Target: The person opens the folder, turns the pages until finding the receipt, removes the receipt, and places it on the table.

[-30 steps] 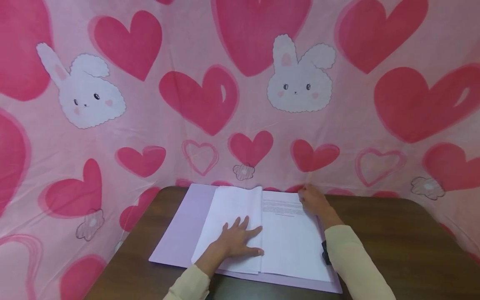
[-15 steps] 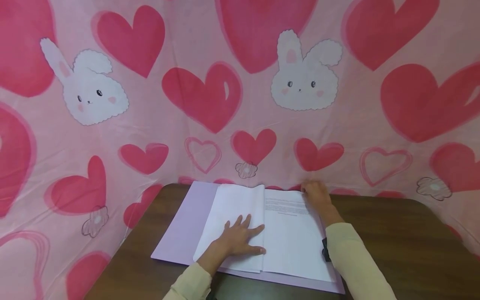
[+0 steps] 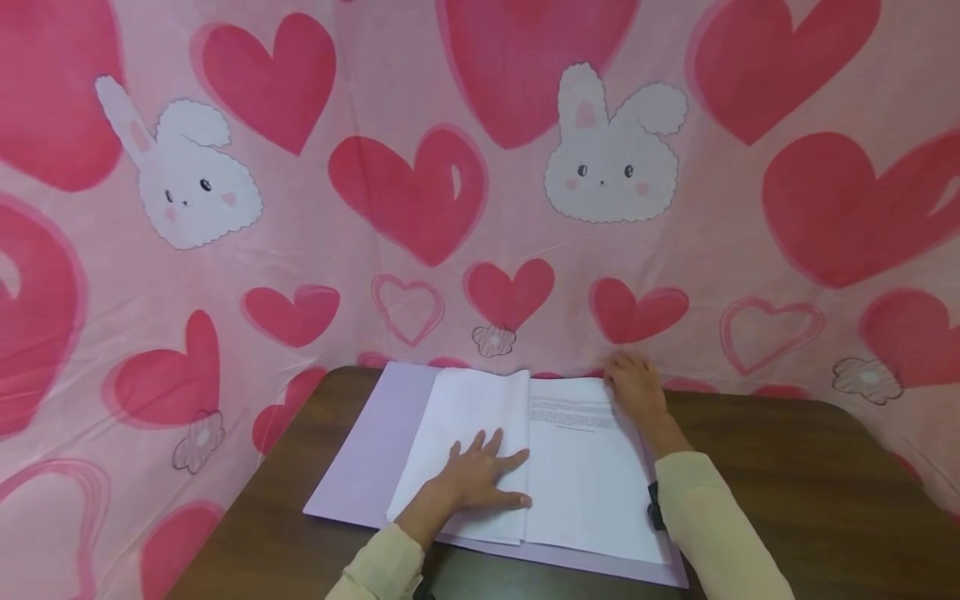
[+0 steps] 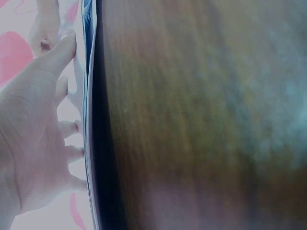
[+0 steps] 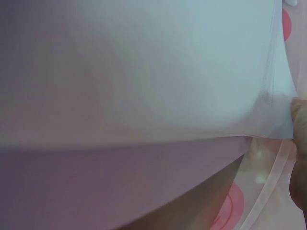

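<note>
A lilac folder lies spread on the table with a stack of white sheets in it. My left hand rests on the turned left-hand sheets, fingers spread, thumb near the fold. In the left wrist view, the left hand lies against the pages with its fingers straight. The right-hand page bears a few lines of print near its top. At its far right corner my right hand pinches the paper. The right wrist view shows the page corner at the right hand's fingers.
The dark wooden table extends to both sides of the folder. A pink cloth printed with hearts and rabbits hangs close behind the far table edge. A black wrist device sits at the right sleeve.
The right hand's fingers shift slightly at the far page corner. My left hand stays in place on the pages. The head view has moved a little.
</note>
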`<state>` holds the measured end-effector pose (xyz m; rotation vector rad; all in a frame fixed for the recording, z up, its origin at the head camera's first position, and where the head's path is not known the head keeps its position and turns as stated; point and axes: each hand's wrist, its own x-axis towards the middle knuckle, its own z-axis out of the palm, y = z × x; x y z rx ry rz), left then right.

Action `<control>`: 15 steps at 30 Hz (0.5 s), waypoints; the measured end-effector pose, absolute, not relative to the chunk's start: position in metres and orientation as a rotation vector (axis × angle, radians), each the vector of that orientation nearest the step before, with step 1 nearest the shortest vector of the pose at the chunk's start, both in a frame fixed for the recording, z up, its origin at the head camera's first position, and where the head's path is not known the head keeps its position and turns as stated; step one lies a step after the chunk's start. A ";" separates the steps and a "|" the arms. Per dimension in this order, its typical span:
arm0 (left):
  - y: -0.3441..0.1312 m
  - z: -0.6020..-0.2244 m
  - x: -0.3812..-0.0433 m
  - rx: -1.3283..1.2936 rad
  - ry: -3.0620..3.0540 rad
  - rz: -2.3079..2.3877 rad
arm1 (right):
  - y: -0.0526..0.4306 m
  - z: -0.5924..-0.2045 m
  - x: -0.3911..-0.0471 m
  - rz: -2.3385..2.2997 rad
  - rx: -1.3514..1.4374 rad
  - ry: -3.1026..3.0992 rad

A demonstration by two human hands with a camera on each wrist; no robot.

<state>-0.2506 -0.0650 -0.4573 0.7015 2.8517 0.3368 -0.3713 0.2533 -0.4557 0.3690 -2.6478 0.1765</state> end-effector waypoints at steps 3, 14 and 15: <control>-0.065 -0.457 -0.251 0.700 2.850 0.335 | 0.253 -0.456 -0.370 0.194 0.351 -2.632; -0.066 -0.460 -0.250 0.691 2.847 0.357 | 0.253 -0.451 -0.362 0.400 0.292 -2.678; -0.065 -0.459 -0.250 0.690 2.848 0.357 | 0.253 -0.451 -0.361 0.385 0.298 -2.678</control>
